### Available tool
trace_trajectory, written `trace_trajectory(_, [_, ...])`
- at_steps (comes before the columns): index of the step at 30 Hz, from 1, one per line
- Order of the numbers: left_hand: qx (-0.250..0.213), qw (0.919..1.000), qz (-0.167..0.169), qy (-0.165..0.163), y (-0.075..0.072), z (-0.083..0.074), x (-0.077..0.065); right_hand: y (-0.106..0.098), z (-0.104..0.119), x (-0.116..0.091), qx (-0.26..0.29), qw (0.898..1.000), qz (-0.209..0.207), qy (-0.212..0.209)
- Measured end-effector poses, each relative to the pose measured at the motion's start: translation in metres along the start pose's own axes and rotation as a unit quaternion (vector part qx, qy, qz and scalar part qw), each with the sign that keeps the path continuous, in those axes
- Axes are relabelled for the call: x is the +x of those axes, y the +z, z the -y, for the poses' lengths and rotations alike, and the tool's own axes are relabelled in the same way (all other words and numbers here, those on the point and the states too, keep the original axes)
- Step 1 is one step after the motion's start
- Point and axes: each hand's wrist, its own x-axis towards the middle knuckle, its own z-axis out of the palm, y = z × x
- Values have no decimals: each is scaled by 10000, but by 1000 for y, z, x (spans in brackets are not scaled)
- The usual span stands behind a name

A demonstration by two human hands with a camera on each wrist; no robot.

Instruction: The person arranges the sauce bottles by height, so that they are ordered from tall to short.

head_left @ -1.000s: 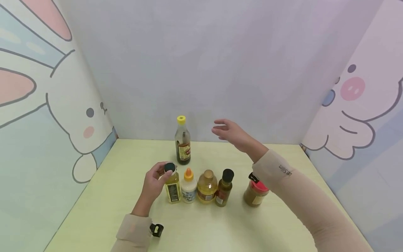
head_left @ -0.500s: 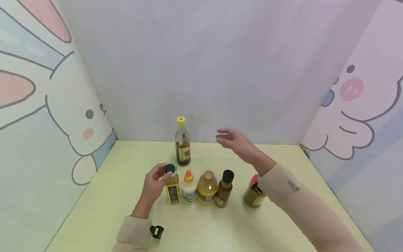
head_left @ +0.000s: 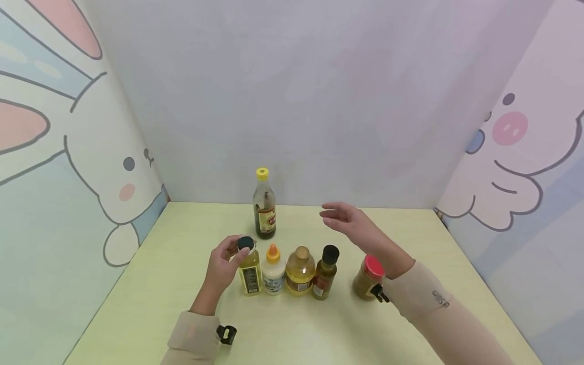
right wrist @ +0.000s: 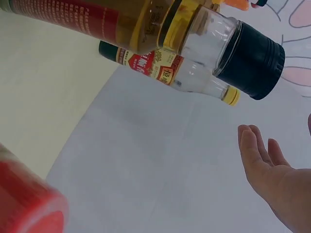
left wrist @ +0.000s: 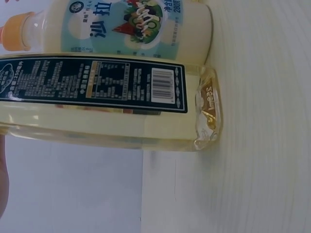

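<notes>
My left hand (head_left: 221, 266) grips a clear bottle of pale yellow oil (head_left: 251, 280) near its dark cap, thumb at the front and fingers behind. That bottle stands upright at the left end of a row. Beside it is a white salad dressing squeeze bottle (head_left: 274, 282) with an orange cap, seen close in the left wrist view as well. My right hand (head_left: 358, 225) is in the air behind the row, holding nothing, its fingers loosely extended to the left. Nearest below it is a black-capped bottle of brownish liquid (head_left: 324, 280), which looms large in the right wrist view.
A round bottle of yellow liquid (head_left: 299, 284) stands within the row. To the right is a red-lidded jar (head_left: 363, 285), partly overlapped by the right wrist's black mount. A tall yellow-capped bottle of dark sauce (head_left: 264, 215) stands behind, near the back wall (head_left: 292, 101).
My right hand has moved down and to the right, toward the row, uncovering more of the jar's red lid. The left hand and the bottles have stayed where they were.
</notes>
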Motion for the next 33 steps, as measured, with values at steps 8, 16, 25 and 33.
trace_trajectory(8, [-49, 10000, 11, 29, 1, 0, -1, 6, -11, -19, 36, 9999, -90, -128])
trace_trajectory(16, [22, 10000, -35, 54, 1, 0, 0, 11, -23, -33, 303, 9994, -74, -119])
trace_trajectory(25, [-34, 9999, 3, 101, 1, 0, 0, 16, -40, -41, 596, 9981, -105, -106])
trace_trajectory(33, [-50, 10000, -15, 43, 1, 0, -1, 25, -54, -45, 630, 9977, -227, -66])
